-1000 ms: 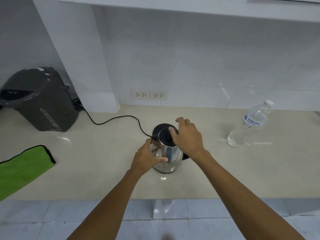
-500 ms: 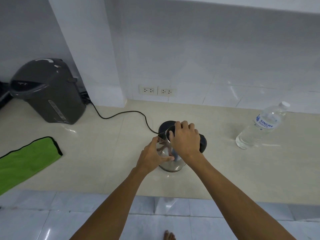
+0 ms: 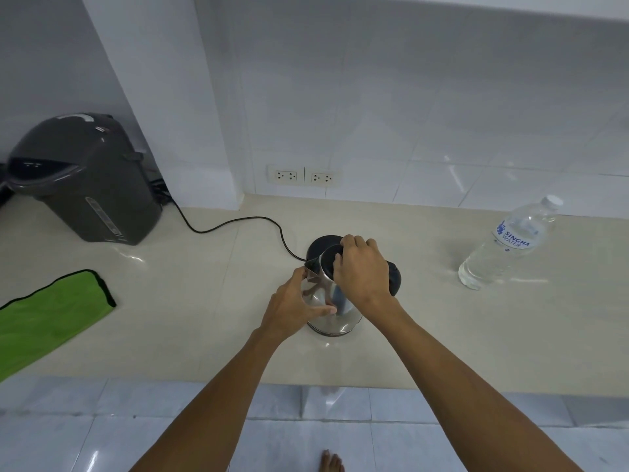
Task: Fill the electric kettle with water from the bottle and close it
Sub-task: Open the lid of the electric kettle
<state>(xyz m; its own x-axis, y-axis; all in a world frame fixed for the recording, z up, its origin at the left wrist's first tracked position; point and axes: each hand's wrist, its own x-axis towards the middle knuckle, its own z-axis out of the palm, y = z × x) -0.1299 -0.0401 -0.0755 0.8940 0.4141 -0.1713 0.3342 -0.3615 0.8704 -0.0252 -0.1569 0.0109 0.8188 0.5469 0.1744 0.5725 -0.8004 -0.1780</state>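
A mirror-silver kettle (image 3: 332,310) with a black lid (image 3: 328,262) stands on the beige tabletop (image 3: 442,335). At the left edge lies a bright green cloth (image 3: 51,315) trimmed in black; a clear bottle (image 3: 507,247) at the right carries a white label with blue lettering.

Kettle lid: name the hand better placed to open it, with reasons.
Right. The right hand already lies on the black lid atop the kettle, while the left hand braces its steel side.
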